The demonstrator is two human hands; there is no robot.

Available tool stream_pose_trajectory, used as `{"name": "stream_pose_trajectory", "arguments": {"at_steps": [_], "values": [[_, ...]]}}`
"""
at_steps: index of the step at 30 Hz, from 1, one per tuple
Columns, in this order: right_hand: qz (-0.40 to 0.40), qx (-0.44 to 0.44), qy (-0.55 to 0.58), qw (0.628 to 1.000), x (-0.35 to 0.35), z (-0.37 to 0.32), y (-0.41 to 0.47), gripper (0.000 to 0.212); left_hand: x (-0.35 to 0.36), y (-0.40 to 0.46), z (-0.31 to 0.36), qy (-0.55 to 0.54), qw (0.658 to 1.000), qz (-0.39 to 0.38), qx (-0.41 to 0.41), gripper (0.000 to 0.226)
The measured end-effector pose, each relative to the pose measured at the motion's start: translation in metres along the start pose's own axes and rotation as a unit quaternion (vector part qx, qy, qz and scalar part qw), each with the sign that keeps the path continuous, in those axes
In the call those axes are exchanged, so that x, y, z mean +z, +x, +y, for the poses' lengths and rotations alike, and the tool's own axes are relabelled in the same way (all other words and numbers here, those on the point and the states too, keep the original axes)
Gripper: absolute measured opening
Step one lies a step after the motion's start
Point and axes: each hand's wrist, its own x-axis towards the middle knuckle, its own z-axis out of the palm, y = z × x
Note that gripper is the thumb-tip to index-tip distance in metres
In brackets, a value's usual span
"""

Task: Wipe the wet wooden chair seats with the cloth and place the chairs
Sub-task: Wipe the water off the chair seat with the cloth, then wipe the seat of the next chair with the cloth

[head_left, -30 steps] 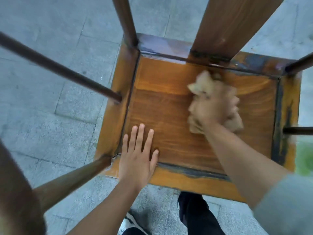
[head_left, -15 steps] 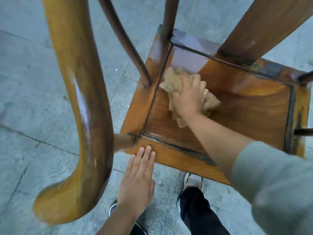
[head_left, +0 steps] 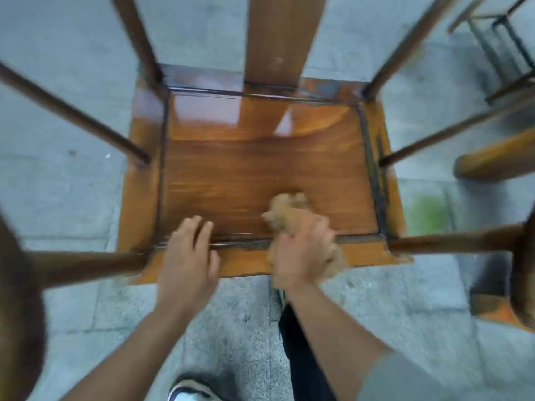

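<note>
I look straight down on a wooden chair seat (head_left: 246, 169), orange-brown, with a glossy wet sheen near its back rail. My right hand (head_left: 301, 250) is closed around a crumpled beige cloth (head_left: 285, 211) and presses it on the seat's front edge, right of centre. My left hand (head_left: 188, 256) lies flat on the front rail, fingers spread, a little left of the cloth. The chair's back slat (head_left: 283, 39) and arm posts rise toward the camera. The picture is blurred by motion.
Grey stone paving (head_left: 58, 68) surrounds the chair. Another chair's wooden frame (head_left: 492, 157) stands close on the right, a dark metal frame (head_left: 503, 44) at the far right top. My dark trouser leg (head_left: 304, 357) and a shoe (head_left: 191, 392) are just below the seat.
My right hand has swept the cloth from the seat's back left corner to the front edge. My left hand stays on the front rail. The view has swung back over the seat's centre.
</note>
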Motion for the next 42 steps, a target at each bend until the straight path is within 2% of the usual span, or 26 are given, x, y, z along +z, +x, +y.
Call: {"name": "stream_pose_trajectory", "arguments": {"at_steps": [1, 2, 3, 4, 5, 7, 8, 9, 10, 12, 14, 17, 22, 25, 28, 32, 34, 40, 42], "values": [[-0.019, -0.102, 0.003, 0.995, 0.002, 0.003, -0.016, 0.047, 0.008, 0.01, -0.001, 0.024, 1.0, -0.005, 0.016, 0.052], [-0.069, -0.226, 0.004, 0.972, 0.001, 0.009, -0.031, 0.052, 0.015, 0.014, -0.006, 0.05, 0.998, -0.017, 0.021, 0.058], [-0.113, -0.307, -0.007, 0.945, -0.005, 0.028, -0.037, 0.055, 0.024, 0.015, -0.008, 0.067, 0.997, -0.034, 0.021, 0.063], [-0.14, -0.333, -0.023, 0.932, -0.013, 0.049, -0.03, 0.054, 0.031, 0.012, -0.014, 0.077, 0.996, -0.043, 0.013, 0.067], [-0.137, -0.275, -0.048, 0.95, -0.022, 0.076, -0.022, 0.051, 0.037, 0.005, -0.015, 0.082, 0.995, -0.048, 0.012, 0.068], [-0.113, -0.002, -0.089, 0.99, -0.038, 0.127, -0.011, 0.048, 0.043, -0.015, -0.012, 0.073, 0.996, -0.045, -0.004, 0.069], [-0.107, 0.138, -0.059, 0.983, -0.048, 0.15, -0.008, 0.049, 0.044, -0.029, -0.004, 0.064, 0.997, -0.047, -0.022, 0.068], [-0.114, 0.236, -0.002, 0.965, -0.053, 0.17, -0.01, 0.047, 0.042, -0.043, 0.004, 0.064, 0.996, -0.051, -0.043, 0.069], [-0.127, 0.294, 0.047, 0.946, -0.058, 0.186, -0.015, 0.045, 0.042, -0.057, 0.013, 0.061, 0.995, -0.064, -0.05, 0.07], [-0.144, 0.328, 0.096, 0.929, -0.071, 0.207, -0.027, 0.04, 0.04, -0.077, 0.041, 0.072, 0.99, -0.117, -0.024, 0.065], [-0.126, 0.371, 0.151, 0.907, -0.083, 0.228, -0.032, 0.037, 0.043, -0.091, 0.086, 0.087, 0.978, -0.188, 0.015, 0.063], [-0.095, 0.415, 0.219, 0.878, -0.108, 0.266, -0.028, 0.036, 0.051, -0.106, 0.174, 0.073, 0.965, -0.24, 0.076, 0.058], [-0.075, 0.342, 0.267, 0.898, -0.194, 0.334, -0.006, 0.037, 0.064, -0.118, 0.352, 0.078, 0.93, -0.283, 0.221, 0.058], [-0.039, 0.294, 0.283, 0.912, -0.272, 0.382, 0.032, 0.043, 0.062, -0.105, 0.468, 0.048, 0.921, -0.283, 0.264, 0.06], [-0.03, 0.204, 0.257, 0.944, -0.354, 0.414, 0.083, 0.046, 0.047, -0.066, 0.565, 0.029, 0.932, -0.241, 0.27, 0.058], [-0.034, 0.082, 0.222, 0.971, -0.441, 0.414, 0.164, 0.047, 0.0, 0.032, 0.648, 0.009, 0.973, -0.137, 0.187, 0.053], [-0.025, 0.047, 0.232, 0.971, -0.478, 0.399, 0.21, 0.048, -0.034, 0.088, 0.675, 0.019, 0.98, -0.097, 0.174, 0.053], [0.02, 0.028, 0.292, 0.956, -0.56, 0.34, 0.368, 0.048, -0.125, 0.267, 0.737, 0.079, 0.978, -0.011, 0.194, 0.053], [0.024, 0.032, 0.289, 0.956, -0.577, 0.327, 0.42, 0.048, -0.145, 0.321, 0.754, 0.09, 0.976, -0.01, 0.196, 0.053]]}}
